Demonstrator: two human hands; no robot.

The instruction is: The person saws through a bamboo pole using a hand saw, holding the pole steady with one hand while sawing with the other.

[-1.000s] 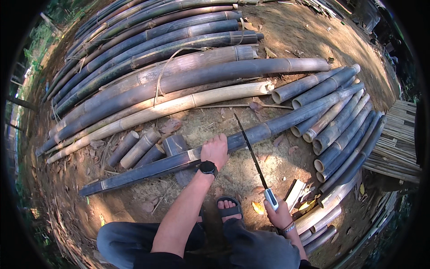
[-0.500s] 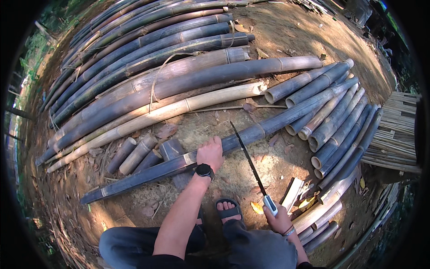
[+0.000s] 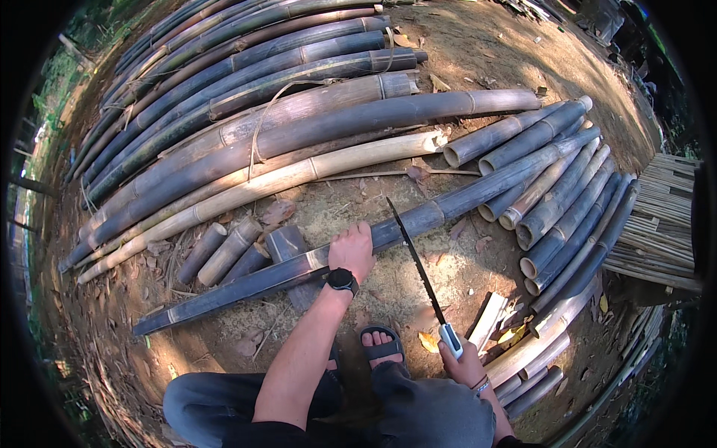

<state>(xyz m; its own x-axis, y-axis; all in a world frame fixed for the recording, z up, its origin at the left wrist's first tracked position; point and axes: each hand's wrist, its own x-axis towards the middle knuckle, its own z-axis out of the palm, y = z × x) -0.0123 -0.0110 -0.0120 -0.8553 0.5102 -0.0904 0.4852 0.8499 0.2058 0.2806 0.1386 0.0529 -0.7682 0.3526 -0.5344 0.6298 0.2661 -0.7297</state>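
we see the left hand [image 3: 352, 252] grasping a long dark bamboo pole [image 3: 478, 193] from above, with the fingers curled over it. on its wrist we notice a black watch [image 3: 342, 280]. the right hand [image 3: 464, 363] is clenched around the white and dark handle [image 3: 450, 340] of a saw [image 3: 416, 261], near the right knee. the thin dark blade points up and away from the body, and its far part passes across the pole, just to the right of the left hand; we cannot tell if it touches the wood.

the pole lies aslant in front of the feet. its near end is at the lower left, its middle part passes over a flat dark block [image 3: 285, 245], and its far end lies over a row of cut bamboo tubes [image 3: 556, 216] at the right. beside the block, on the left, we find some short bamboo pieces [image 3: 233, 252]. behind the pole we see many long bamboo poles [image 3: 284, 140], laid side by side on the brown ground [image 3: 388, 295]. near the right hand there are a yellow leaf [image 3: 429, 342] and pale split pieces [image 3: 488, 319]. between the two hands, lower down, we see a foot in a dark sandal [image 3: 383, 349].
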